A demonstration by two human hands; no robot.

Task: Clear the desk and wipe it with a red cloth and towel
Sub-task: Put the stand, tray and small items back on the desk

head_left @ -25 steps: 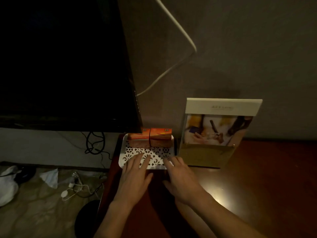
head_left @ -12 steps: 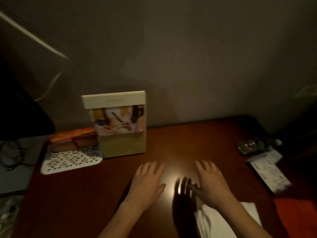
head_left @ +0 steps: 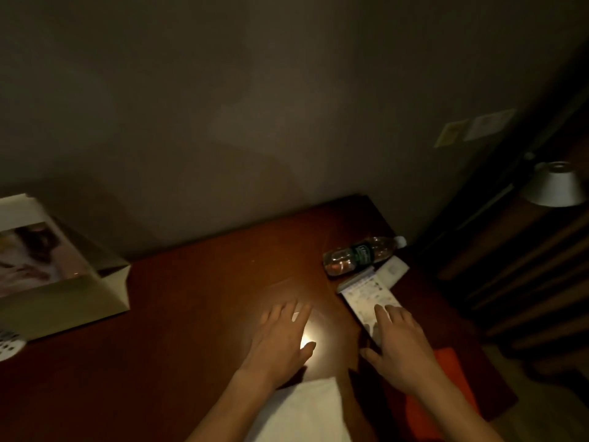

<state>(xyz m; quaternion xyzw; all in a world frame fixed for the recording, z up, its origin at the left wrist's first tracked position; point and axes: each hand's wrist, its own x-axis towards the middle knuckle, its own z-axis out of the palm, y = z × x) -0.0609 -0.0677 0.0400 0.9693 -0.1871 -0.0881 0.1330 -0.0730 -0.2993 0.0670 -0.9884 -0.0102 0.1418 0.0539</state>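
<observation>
Head view: you're clearing; your right hand (head_left: 402,347) lies flat-fingered on the booklet (head_left: 369,298), left hand (head_left: 280,339) flat on the worktop (head_left: 191,314). Next, I'd judge, grip the booklet, then the bottle (head_left: 360,255) beyond it.

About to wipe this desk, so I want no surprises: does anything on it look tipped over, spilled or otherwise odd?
The water bottle lies on its side near the desk's far right corner, beside the printed leaflet that the right hand reaches over. No spill shows.

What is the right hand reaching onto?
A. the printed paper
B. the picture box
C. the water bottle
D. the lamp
A: the right hand's straight fingers lie over the printed paper; the bottle lies on its side beyond it, untouched.
</observation>
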